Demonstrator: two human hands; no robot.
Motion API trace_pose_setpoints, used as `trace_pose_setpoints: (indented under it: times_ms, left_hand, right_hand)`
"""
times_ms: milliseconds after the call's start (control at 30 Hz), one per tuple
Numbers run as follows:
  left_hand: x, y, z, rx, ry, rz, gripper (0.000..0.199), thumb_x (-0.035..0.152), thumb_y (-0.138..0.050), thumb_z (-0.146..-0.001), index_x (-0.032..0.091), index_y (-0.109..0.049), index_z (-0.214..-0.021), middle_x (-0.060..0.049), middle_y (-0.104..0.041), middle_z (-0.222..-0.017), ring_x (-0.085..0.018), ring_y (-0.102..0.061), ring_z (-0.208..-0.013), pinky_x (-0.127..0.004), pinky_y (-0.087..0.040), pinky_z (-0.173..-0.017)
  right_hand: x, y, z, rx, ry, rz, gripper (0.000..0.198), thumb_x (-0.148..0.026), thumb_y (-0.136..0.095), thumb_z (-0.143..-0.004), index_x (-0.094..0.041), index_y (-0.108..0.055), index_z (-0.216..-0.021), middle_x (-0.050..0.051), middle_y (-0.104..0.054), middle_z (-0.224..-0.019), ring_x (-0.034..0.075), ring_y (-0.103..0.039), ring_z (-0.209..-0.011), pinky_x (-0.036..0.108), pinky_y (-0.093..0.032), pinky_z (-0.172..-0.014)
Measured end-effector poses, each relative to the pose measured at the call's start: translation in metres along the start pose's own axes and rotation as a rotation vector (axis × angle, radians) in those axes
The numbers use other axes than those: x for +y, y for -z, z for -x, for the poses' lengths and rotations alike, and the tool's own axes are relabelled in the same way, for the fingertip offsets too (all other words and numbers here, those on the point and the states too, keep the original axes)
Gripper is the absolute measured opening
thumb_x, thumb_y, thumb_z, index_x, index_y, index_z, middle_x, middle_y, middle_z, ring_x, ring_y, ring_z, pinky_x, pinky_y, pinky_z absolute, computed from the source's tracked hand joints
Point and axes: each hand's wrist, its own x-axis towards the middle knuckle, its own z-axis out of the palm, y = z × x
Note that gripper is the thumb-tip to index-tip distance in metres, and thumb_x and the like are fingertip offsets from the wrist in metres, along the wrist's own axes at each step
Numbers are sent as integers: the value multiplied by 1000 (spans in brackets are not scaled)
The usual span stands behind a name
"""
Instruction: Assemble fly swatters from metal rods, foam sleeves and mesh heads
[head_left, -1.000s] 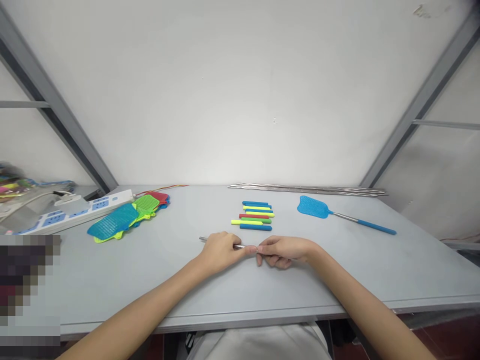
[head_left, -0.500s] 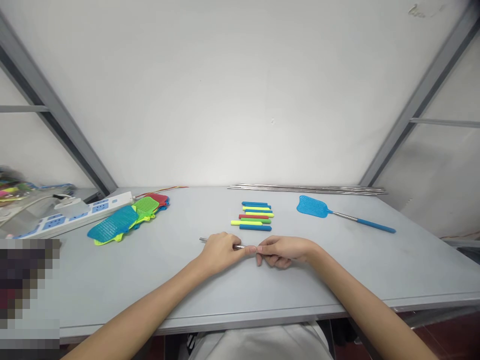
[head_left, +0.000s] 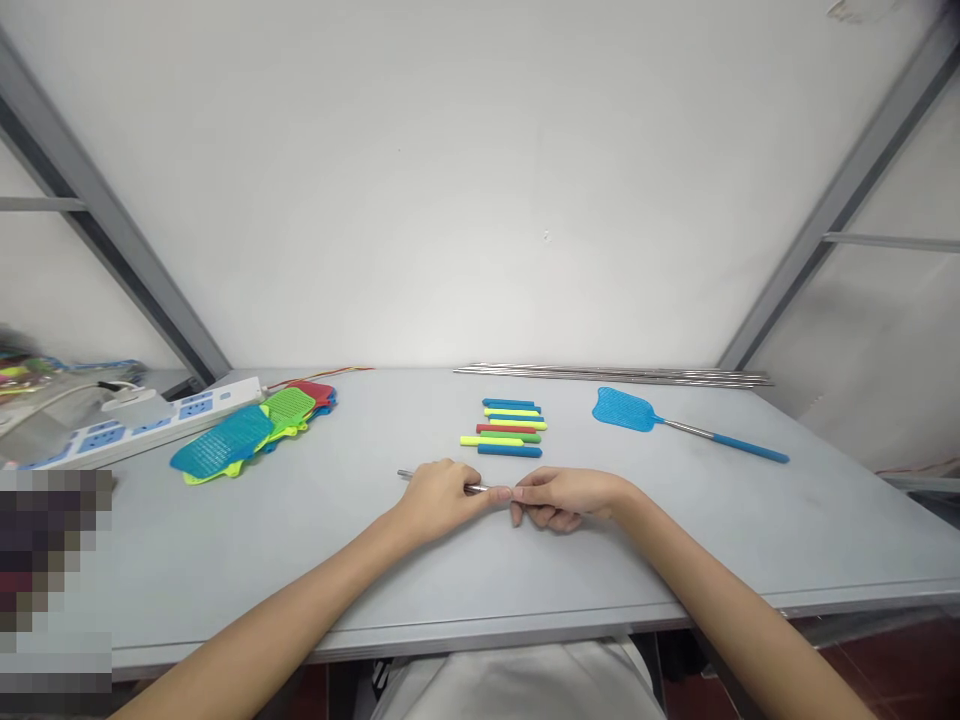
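Note:
A thin silvery metal rod (head_left: 406,474) lies in my hands near the middle of the table. My left hand (head_left: 444,500) is wrapped round it, and the rod sticks out past the hand to the left. At the rod's right end, my right hand (head_left: 566,497) pinches with thumb and forefinger, the thumbs nearly touching. The fingers hide that end. Just beyond my hands lies a row of coloured plastic handle sleeves (head_left: 510,451) in blue, yellow, green and red.
To the right lies a blue fly swatter (head_left: 626,410) with a metal shaft. Several metal rods (head_left: 615,374) run along the back edge. On the left, a stack of fly swatter heads (head_left: 225,445) sits beside a white power strip (head_left: 169,420). A grey frame borders the table (head_left: 420,600).
The camera view has shifted very slightly. Both hands keep the same grip on the metal rod, and nothing else has visibly moved.

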Motion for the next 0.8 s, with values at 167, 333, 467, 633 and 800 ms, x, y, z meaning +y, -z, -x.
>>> trace_pose_setpoints:
  times_ms: [167,333,467,633,800]
  left_hand:
    - [-1,-1,0,-2,0,-4,55,63,-28,-69,17,-38,-43,0,-39,-41,-13,-40,-44,-23,-16,-45]
    - [-2,-3,1,6,-6,-30,56,64,-28,-69,17,-38,-42,1,-37,-39,-12,-39,-42,-23,-15,-46]
    - [-2,-2,3,12,5,-32,56,64,-28,-69,16,-39,-41,1,-37,-39,-12,-37,-42,-23,-13,-46]
    - [-2,-4,3,40,-25,-49,56,63,-27,-70,16,-42,-43,-1,-41,-42,-13,-39,-44,-23,-12,-47]
    - [-4,-7,3,32,-55,-66,55,60,-25,-74,16,-45,-47,-1,-45,-45,-11,-39,-44,-23,-12,-47]
  right_hand:
    - [-1,-1,1,2,-11,-2,35,-45,-39,-77,-13,-50,-80,-7,-22,-51,2,-15,-38,16,-12,-34]
    - [0,-2,1,-9,-7,-4,34,-45,-39,-78,-13,-50,-78,-8,-21,-51,2,-16,-38,15,-12,-33]
    - [1,-2,1,-24,-14,-23,31,-44,-39,-78,-14,-48,-75,-8,-21,-51,2,-16,-37,15,-11,-33]
    - [0,-2,1,-26,-20,-30,31,-44,-40,-78,-14,-46,-74,-7,-22,-51,2,-15,-37,15,-11,-33]
    - [-1,-1,1,-32,-27,-20,31,-44,-40,-78,-14,-46,-74,-8,-21,-51,2,-15,-37,15,-11,-32]
